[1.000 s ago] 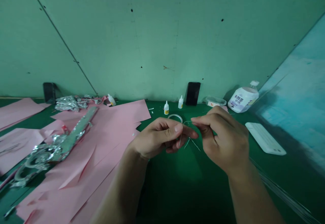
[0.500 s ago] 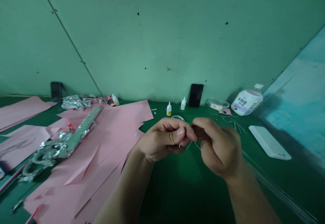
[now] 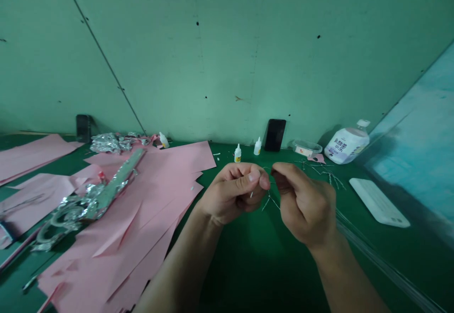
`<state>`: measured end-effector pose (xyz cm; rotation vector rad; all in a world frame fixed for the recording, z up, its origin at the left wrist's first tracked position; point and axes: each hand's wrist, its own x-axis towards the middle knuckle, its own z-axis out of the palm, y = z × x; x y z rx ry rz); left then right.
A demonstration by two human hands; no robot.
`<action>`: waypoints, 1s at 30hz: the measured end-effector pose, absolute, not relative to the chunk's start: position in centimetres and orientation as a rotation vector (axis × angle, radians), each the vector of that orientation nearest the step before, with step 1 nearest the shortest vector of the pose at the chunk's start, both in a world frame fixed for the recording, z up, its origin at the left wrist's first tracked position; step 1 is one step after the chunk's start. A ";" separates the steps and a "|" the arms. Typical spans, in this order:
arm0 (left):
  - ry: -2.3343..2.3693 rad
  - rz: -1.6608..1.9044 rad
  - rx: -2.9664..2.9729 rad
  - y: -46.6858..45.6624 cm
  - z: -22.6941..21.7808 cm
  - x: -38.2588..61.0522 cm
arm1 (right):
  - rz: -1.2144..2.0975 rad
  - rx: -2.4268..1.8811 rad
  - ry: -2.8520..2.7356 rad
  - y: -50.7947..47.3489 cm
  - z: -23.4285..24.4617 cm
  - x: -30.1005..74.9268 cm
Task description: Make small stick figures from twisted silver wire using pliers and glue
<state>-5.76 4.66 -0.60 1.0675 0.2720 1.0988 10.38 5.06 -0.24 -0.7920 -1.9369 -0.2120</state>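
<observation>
Over the green table, my left hand [image 3: 232, 192] is closed in a pinch, thumb pressed on the forefinger, holding thin silvery wire [image 3: 269, 200]. My right hand [image 3: 305, 202] faces it a finger's width away, its fingers curled and pinching the same wire from the other side. Loose ends of the wire hang down between the two hands. How the wire runs inside the fingers is hidden.
Pink paper sheets [image 3: 142, 209] cover the table's left half, with a foil-wrapped sword shape [image 3: 88, 202] on them. At the back wall stand small glue bottles [image 3: 237, 153], a dark phone [image 3: 275, 134], a clear dish [image 3: 307, 148] and a white bottle [image 3: 346, 142]. A white flat box [image 3: 379, 203] lies right.
Both hands have stayed pinched on the wire, with my right hand's fingertips pulling slightly away from the left. The camera has tilted a little, shifting the scene rightward.
</observation>
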 end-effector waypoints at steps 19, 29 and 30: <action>0.969 1.635 1.094 5.6 0.1 -10.6 | -0.253 -1.207 -1.632 9.0 0.3 16.9; 1.801 1.194 1.172 20.6 -10.4 -6.5 | -0.050 -1.417 -1.766 10.2 0.5 20.0; 1.803 1.186 1.196 21.4 -10.7 -6.3 | -0.017 -1.404 -1.786 10.2 0.4 20.0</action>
